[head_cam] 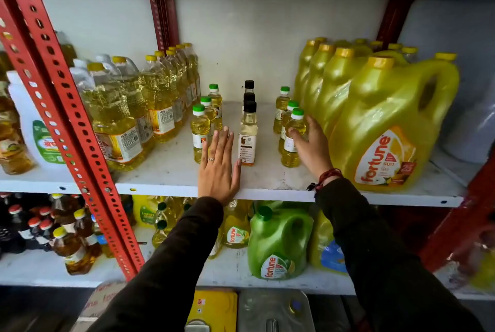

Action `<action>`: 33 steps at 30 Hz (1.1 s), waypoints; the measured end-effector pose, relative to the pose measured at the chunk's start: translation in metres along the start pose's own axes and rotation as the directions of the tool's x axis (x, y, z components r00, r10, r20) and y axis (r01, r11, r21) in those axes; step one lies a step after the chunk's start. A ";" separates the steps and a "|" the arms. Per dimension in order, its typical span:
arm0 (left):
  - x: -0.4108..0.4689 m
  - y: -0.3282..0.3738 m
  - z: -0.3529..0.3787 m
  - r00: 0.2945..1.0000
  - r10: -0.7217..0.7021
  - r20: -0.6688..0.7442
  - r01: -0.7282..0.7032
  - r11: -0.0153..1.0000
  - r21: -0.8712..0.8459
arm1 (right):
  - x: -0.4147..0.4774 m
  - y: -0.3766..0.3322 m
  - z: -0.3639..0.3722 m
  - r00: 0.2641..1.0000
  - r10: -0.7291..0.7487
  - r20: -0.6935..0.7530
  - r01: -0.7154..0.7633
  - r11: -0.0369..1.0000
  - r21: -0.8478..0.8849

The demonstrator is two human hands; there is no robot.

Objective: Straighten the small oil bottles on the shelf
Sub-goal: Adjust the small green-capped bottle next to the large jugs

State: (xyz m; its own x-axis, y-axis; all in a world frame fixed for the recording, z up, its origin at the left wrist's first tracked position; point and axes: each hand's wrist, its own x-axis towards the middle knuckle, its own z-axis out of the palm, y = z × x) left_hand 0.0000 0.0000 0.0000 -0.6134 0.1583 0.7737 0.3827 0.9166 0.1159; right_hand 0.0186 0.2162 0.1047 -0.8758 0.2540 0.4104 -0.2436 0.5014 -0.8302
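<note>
Hiding behind the right hand: front green-capped bottle's right side.

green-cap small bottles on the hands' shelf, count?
6. Three in a row at the left. Three at the right, nearest by the right hand. Others may be hidden.

We're in a grocery shop: red slotted-steel racking, white shelves stocked with rows of branded cooking-oil jugs.
</note>
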 end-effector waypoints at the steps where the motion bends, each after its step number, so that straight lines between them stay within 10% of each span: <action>1: -0.002 -0.004 0.003 1.000 -0.014 0.013 0.014 1.000 0.014 | 0.004 0.001 0.001 1.000 0.007 -0.006 -0.007 1.000 0.010; 33: -0.012 -0.015 0.016 0.992 -0.089 0.090 0.082 0.994 0.072 | 0.034 0.021 -0.003 0.997 0.075 0.036 -0.075 0.997 0.010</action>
State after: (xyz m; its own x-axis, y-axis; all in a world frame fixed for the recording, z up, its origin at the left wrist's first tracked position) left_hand -0.0091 -0.0098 -0.0207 -0.7046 0.1087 0.7012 0.2803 0.9505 0.1343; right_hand -0.0149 0.2385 0.1022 -0.9058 0.2612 0.3335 -0.1811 0.4729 -0.8623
